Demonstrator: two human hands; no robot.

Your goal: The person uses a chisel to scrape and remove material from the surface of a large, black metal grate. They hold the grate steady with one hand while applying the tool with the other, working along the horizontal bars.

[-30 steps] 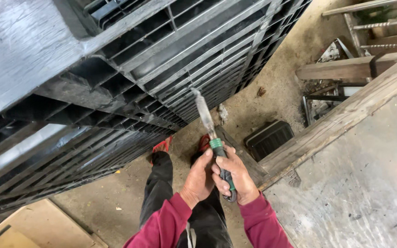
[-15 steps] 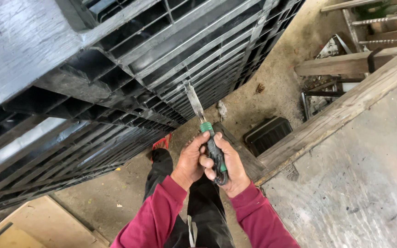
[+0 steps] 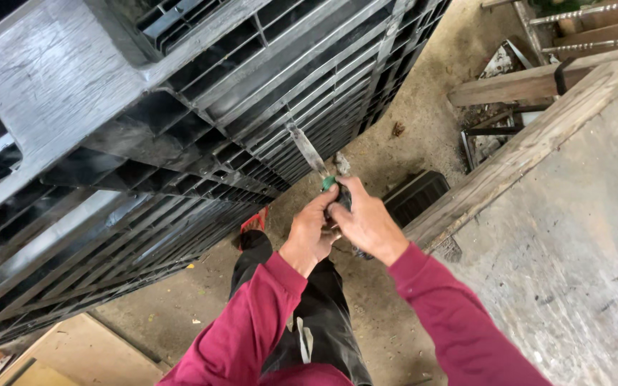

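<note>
Gripping green-handled tool (image 3: 314, 161) in both hands, left (image 3: 312, 231), right (image 3: 367, 221), beside black pallets (image 3: 180, 107).

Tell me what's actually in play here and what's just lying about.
In hand:
- left hand and right hand, both gripping the tool's handle
- green-collared tool, blade pointing at the pallets
- stacked black plastic pallets

Lying about:
- timber beam
- black grated block
- threaded rods
- concrete slab

No packages, labels, signs, screens
</note>
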